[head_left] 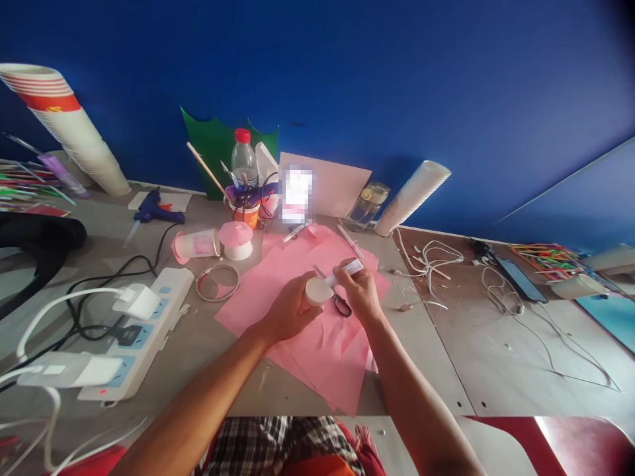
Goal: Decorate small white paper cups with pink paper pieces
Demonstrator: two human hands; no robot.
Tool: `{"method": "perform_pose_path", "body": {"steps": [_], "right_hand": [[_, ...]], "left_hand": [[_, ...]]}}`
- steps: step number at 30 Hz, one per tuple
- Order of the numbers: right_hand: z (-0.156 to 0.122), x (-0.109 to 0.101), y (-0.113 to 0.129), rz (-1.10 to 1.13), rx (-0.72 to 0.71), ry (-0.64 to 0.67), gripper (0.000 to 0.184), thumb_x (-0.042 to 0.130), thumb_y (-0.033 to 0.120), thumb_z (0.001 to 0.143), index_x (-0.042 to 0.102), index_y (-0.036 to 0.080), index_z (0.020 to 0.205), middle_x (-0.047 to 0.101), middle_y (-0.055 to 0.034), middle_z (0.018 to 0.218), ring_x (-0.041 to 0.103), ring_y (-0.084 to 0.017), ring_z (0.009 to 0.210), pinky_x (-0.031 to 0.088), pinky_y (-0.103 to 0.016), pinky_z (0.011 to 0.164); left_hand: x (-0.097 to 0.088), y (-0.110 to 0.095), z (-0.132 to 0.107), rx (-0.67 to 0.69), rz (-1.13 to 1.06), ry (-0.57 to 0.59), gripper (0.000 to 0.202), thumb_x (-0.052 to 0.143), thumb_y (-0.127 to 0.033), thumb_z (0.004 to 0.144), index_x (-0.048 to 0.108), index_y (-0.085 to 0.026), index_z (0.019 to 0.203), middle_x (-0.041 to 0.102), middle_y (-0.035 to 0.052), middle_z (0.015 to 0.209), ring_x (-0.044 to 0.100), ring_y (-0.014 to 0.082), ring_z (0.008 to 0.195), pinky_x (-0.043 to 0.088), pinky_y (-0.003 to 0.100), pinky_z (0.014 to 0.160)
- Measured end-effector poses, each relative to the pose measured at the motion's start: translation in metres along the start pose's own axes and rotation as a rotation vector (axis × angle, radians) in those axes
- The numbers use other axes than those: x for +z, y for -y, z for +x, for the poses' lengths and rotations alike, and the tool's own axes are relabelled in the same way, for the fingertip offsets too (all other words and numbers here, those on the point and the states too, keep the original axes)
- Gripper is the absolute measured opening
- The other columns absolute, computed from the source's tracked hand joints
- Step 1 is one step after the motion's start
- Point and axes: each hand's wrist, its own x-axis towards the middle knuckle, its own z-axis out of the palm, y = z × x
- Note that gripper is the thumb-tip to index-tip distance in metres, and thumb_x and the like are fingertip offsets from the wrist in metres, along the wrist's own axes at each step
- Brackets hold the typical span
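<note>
My left hand (285, 311) is wrapped round a paper cup (317, 291), whose pale round base faces up. My right hand (360, 287) pinches a slim white tube (351, 267) with faint print. The tube's lower end is at the cup's right edge; whether they touch, I cannot tell. Just below lie scissors (342, 305) with dark handles, partly hidden by the hands. Sheets of pink paper (327, 370) are spread underneath. To the left stand a cup with a pink paper top (235, 237) and, on its side, a cup with pink trim (198, 244).
A power strip (143, 337) with plugs and cables lies left. Behind it are a roll of tape (217, 283) and a blue glue gun (156, 208). A lit phone (296, 192) stands at the back, near a bottle (243, 158), a glass jar (367, 206) and stacked cups (414, 197).
</note>
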Motion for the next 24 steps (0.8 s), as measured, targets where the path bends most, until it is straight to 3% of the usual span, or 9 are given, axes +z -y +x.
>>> {"method": "perform_pose_path", "body": {"steps": [10,24], "right_hand": [[-0.01,-0.002,0.008,-0.229,-0.16,-0.017,0.014,0.064,0.028,0.072,0.053,0.021,0.065,0.048,0.0052,0.055,0.04,-0.009,0.05,0.034,-0.022,0.05],[-0.01,-0.01,0.008,-0.374,-0.273,0.056,0.014,0.06,0.026,0.072,0.049,0.021,0.064,0.049,0.0052,0.055,0.041,-0.009,0.049,0.035,-0.022,0.05]], "left_hand": [[0.002,0.0,-0.001,0.005,0.026,-0.066,0.039,0.062,-0.027,0.079,0.049,-0.021,0.115,0.058,0.0087,0.117,0.055,0.0253,0.106,0.046,0.042,0.091],[0.001,-0.003,0.0,-0.008,-0.013,-0.068,0.036,0.063,-0.026,0.077,0.051,-0.021,0.111,0.06,0.0078,0.11,0.056,0.0243,0.1,0.047,0.04,0.087]]}}
